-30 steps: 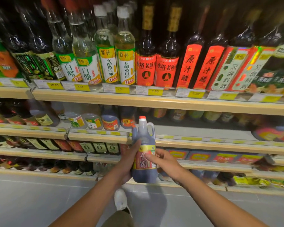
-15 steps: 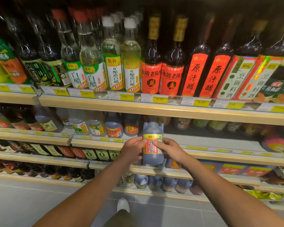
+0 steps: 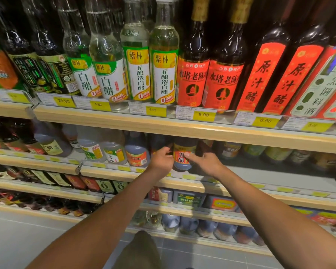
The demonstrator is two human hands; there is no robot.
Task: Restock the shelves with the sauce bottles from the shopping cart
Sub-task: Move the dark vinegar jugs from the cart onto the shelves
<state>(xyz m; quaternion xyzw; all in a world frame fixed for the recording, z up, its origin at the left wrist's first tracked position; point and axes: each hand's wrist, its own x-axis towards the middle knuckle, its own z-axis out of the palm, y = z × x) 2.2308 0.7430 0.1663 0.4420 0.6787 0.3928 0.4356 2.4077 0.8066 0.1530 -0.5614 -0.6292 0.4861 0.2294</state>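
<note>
A dark sauce bottle [image 3: 181,152] with a red and yellow label stands on the second shelf [image 3: 241,171], its top hidden under the shelf above. My left hand [image 3: 162,159] grips its left side with curled fingers. My right hand [image 3: 205,162] holds its right side, thumb on the label. A similar dark bottle [image 3: 137,150] stands just left of it.
Tall vinegar and cooking wine bottles [image 3: 164,70] fill the top shelf behind yellow price tags [image 3: 204,114]. To the right of the held bottle the second shelf shows bare grey surface [image 3: 270,177]. Lower shelves hold more bottles [image 3: 188,199]. Grey floor tiles lie below.
Both hands have pushed the bottle up and forward from in front of the shelf onto the second shelf, under the top shelf's edge. The camera moved closer to the shelves.
</note>
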